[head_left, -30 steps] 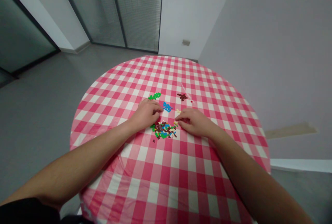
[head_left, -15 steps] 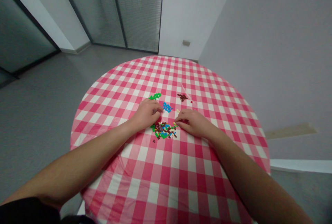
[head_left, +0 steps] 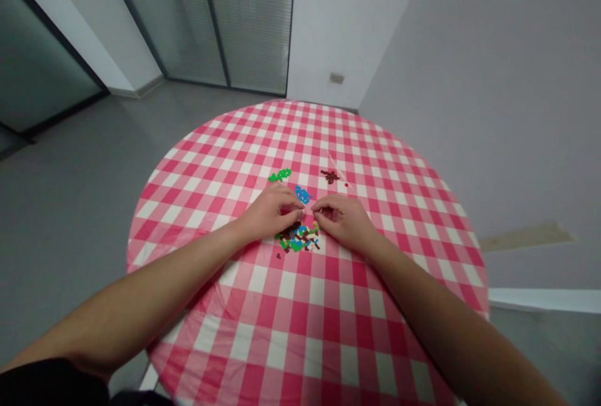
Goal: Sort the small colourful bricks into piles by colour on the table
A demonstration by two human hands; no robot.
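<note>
The checked cloth (head_left: 300,312) on the round table carries a mixed pile of small plastic bricks (head_left: 298,238). Left hand (head_left: 268,212) and right hand (head_left: 340,221) curve inward above the pile, fingertips nearly meeting; any pinched piece cannot be determined. Sorted green bricks (head_left: 280,175), blue bricks (head_left: 303,194) and brown bricks (head_left: 330,176) lie beyond.

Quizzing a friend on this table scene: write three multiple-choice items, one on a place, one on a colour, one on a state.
1. Where do the blue bricks lie? A: beyond the hands. B: on the floor. C: nearer the person than the other bricks.
2. Besides white, what colour are the tablecloth checks? A: green. B: pink-red. C: blue.
3. How are the hands? A: left hand and right hand bare, at the mixed heap of bricks. B: both gloved. C: both at the table's edge.

A: they sit past the fingertips. B: the checks show it. A: no gloves show, and the fingers nearly meet.
</note>
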